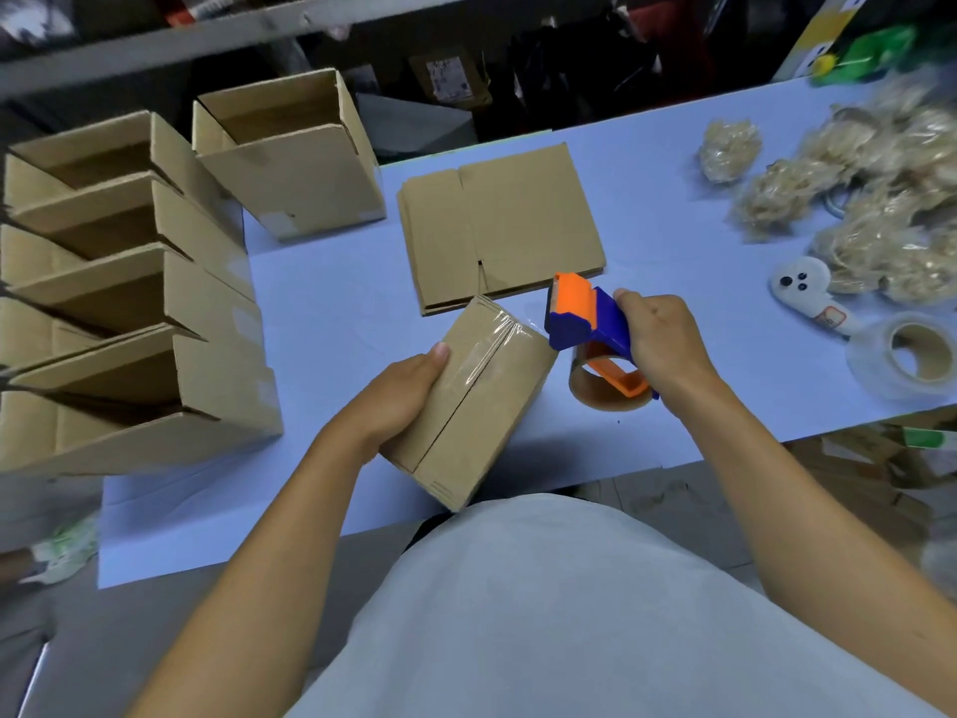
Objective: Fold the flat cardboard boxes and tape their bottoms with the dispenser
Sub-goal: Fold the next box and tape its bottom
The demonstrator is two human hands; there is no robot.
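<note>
Box (468,401) long axis runs near-left to far-right, left hand (401,393) gripping; right hand (660,344) grips dispenser (590,323).

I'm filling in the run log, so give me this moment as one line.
left hand: holds box | right hand: grips tape dispenser at box's far edge | seam: partly taped | flat boxes: waiting

Head view looks steeply down, close over the table (321,303).

My folded brown box (468,401) sits bottom-up at the table's (321,292) near edge, clear tape half across its seam; flat boxes (499,225) stacked behind.
</note>
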